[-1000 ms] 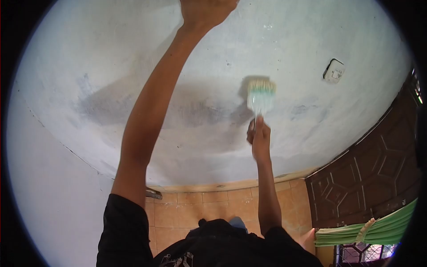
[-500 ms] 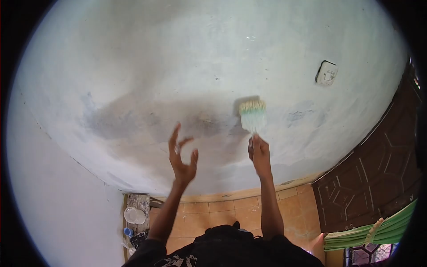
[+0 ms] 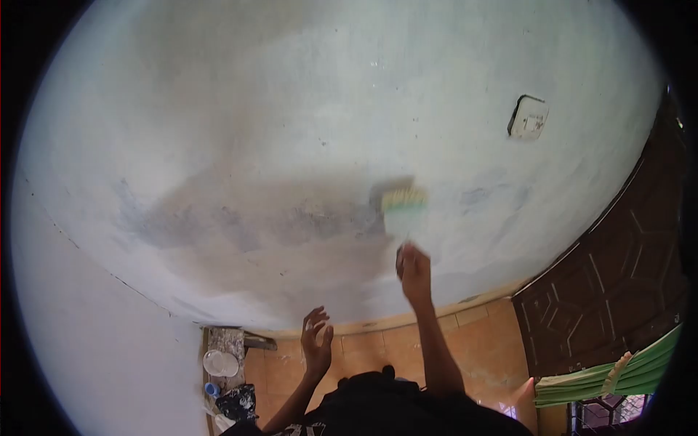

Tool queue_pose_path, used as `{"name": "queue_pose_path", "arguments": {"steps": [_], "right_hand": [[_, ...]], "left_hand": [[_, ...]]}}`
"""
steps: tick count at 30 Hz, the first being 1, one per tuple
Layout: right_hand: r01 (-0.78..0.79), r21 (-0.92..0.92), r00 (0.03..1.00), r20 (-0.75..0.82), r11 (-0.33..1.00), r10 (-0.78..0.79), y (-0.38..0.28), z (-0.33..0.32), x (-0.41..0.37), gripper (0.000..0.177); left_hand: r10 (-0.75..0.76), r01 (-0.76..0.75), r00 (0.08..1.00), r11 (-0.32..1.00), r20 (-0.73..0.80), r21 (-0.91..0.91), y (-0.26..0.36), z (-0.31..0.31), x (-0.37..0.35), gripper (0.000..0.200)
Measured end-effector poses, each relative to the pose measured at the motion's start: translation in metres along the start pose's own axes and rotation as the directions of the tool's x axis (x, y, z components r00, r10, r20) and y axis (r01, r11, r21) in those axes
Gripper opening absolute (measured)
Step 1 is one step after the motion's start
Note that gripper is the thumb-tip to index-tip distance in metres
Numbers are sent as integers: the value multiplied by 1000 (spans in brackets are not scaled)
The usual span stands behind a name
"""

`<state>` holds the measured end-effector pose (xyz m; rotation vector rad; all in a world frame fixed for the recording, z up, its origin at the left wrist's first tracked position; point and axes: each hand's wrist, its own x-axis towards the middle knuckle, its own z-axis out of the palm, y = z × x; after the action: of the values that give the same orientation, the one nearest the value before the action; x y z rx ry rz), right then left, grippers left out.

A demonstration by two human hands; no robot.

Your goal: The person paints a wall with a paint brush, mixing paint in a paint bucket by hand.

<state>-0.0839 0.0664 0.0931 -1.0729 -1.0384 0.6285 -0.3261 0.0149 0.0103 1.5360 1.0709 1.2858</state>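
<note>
My right hand [image 3: 414,273] is wrapped round the handle of a wide paintbrush [image 3: 406,215], its pale bristles pointing up close against the wall [image 3: 349,138]. The brush looks slightly smeared by motion, with a greenish-white body and yellowish tips. Lower and to the left, my left hand [image 3: 317,341] is held in the air with fingers apart and loosely curled, nothing in it. Grey, rough patches mark the wall left and right of the brush, and the shadow of my arms and brush falls across it.
A wall switch plate [image 3: 528,118] sits at upper right. At lower left a paint-stained bench [image 3: 231,340] bears a white round container [image 3: 220,363], a blue cup [image 3: 211,390] and a black bag [image 3: 237,402]. A dark panelled door [image 3: 603,283] and green curtain [image 3: 582,387] stand at right.
My right hand and the paintbrush have moved down along the wall and slightly left. My left hand has dropped away from the wall toward my body, its fingers less spread.
</note>
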Motion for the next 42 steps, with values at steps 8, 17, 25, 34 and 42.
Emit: {"name": "queue_pose_path", "arguments": {"steps": [8, 17, 25, 34, 42], "right_hand": [[-233, -18, 972, 24, 972, 234, 94, -25, -33, 45], [-111, 147, 994, 20, 983, 109, -19, -17, 10, 49], [-183, -57, 980, 72, 982, 186, 113, -18, -34, 46], [-206, 109, 965, 186, 972, 184, -8, 30, 8, 48], [-473, -18, 875, 101, 881, 473, 103, 21, -72, 47]], "left_hand": [[74, -73, 997, 991, 3, -115, 19, 23, 41, 29], [-75, 86, 995, 973, 58, -215, 3, 32, 32, 21], [60, -67, 996, 989, -59, -134, 19, 2, 77, 22], [39, -39, 999, 987, -6, -159, 2, 7, 72, 28], [-93, 92, 996, 973, 4, -210, -5, 10, 57, 19]]}}
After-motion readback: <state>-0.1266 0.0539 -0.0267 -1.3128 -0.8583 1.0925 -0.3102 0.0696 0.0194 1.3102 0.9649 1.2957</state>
